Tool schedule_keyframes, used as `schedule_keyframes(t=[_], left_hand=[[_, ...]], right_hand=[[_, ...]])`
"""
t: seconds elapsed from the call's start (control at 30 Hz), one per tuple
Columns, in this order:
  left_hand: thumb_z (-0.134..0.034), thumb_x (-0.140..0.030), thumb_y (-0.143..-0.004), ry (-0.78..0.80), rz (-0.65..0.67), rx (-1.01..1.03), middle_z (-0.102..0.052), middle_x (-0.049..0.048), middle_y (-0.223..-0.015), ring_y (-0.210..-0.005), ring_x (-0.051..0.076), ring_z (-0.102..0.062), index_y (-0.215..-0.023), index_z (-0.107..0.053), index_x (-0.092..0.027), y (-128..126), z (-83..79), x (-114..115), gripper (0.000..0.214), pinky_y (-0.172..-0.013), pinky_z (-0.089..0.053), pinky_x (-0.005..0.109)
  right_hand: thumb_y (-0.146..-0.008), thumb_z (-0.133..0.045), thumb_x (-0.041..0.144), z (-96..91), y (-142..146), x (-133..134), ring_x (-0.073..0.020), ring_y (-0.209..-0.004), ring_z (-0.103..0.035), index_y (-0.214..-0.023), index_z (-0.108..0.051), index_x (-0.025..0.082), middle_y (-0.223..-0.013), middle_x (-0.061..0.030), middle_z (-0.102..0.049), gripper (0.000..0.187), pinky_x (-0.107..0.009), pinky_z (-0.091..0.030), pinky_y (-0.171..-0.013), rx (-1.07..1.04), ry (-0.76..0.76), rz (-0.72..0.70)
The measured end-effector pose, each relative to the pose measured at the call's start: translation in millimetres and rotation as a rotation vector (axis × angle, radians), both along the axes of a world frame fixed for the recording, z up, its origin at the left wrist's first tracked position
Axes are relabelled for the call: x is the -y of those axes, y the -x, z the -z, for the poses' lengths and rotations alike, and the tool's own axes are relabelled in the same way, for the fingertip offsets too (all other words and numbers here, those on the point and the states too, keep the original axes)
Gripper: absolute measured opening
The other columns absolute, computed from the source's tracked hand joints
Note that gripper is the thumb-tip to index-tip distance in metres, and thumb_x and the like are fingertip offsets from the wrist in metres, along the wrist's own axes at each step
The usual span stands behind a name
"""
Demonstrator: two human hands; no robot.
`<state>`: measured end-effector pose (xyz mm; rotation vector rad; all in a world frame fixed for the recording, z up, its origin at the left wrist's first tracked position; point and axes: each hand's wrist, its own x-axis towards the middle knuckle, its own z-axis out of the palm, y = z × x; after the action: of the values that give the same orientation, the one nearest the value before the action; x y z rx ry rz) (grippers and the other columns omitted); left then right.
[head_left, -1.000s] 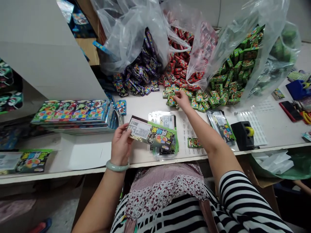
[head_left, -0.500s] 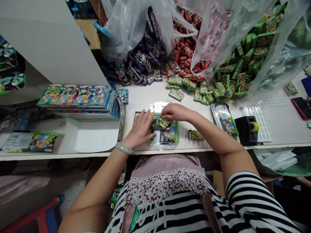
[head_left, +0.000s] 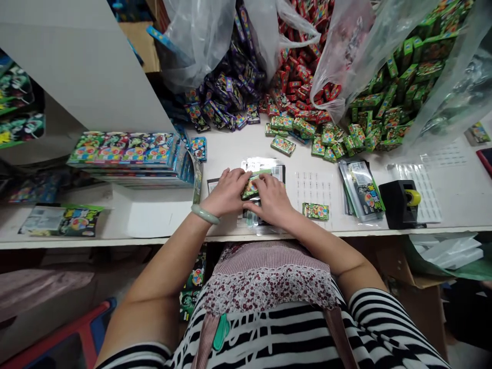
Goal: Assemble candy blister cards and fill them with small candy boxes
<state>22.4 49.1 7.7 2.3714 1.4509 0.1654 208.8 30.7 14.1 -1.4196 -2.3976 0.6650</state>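
White bench (head_left: 238,148): left hand (head_left: 226,192) and right hand (head_left: 271,200) press flat, fingers spread, on a green packet (head_left: 250,188); candy bags (head_left: 230,77) far.

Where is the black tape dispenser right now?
In the head view, the black tape dispenser stands on the white table at the right near the front edge, just right of the pile of flat packets.

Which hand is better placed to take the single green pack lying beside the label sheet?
Right. The right hand lies on the pouch stack, nearer the green pack, which sits at its outer side. The left hand would have to cross over it.
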Motion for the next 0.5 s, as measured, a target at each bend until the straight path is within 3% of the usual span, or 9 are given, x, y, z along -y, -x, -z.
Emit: schedule_keyframes(t=[0.1,0.2,0.33,0.5], left_hand=[[-0.076,-0.035,-0.07,-0.099,-0.035,0.026,-0.053,0.0211,-0.126,-0.116,0.038,-0.054,-0.139,-0.044,-0.013,-1,-15.7,5,0.079,-0.101,-0.045,0.054],[-0.074,-0.035,-0.07,-0.151,-0.019,0.053,-0.055,0.017,-0.119,-0.108,0.035,-0.056,-0.137,-0.046,-0.015,-3,-26.1,9,0.075,-0.095,-0.048,0.049],[-0.075,-0.036,-0.066,-0.103,0.016,0.058,-0.055,0.0161,-0.118,-0.109,0.034,-0.056,-0.137,-0.044,-0.014,-10,-26.9,9,0.081,-0.095,-0.047,0.048],[-0.075,-0.039,-0.067,-0.075,0.085,-0.058,-0.054,0.0193,-0.125,-0.116,0.036,-0.054,-0.149,-0.027,-0.011,-13,-28.3,2,0.098,-0.098,-0.045,0.048]], right_hand=[[-0.088,-0.065,0.047,-3.1,6,-6,-0.0377,-0.127,-0.046,-0.129,-0.053,0.019,-0.142,-0.0202,-0.045,0.051,-0.055,-0.042,-0.105,-0.069,-0.013,-0.038],[-0.092,-0.061,0.039,-8.2,-3,-17,-0.0326,-0.128,-0.046,-0.127,-0.055,0.021,-0.143,-0.0158,-0.045,0.04,-0.05,-0.042,-0.108,-0.097,-0.011,-0.131],[-0.091,-0.062,0.03,-10.1,-12,-29,-0.0285,-0.13,-0.046,-0.13,-0.055,0.019,-0.142,-0.0139,-0.049,0.04,-0.044,-0.041,-0.111,-0.074,-0.002,-0.265],[-0.091,-0.062,0.031,-9.6,-27,-41,-0.03,-0.12,-0.052,-0.135,-0.053,0.018,-0.136,-0.0141,-0.056,0.047,-0.047,-0.044,-0.105,0.002,-0.023,-0.423]])
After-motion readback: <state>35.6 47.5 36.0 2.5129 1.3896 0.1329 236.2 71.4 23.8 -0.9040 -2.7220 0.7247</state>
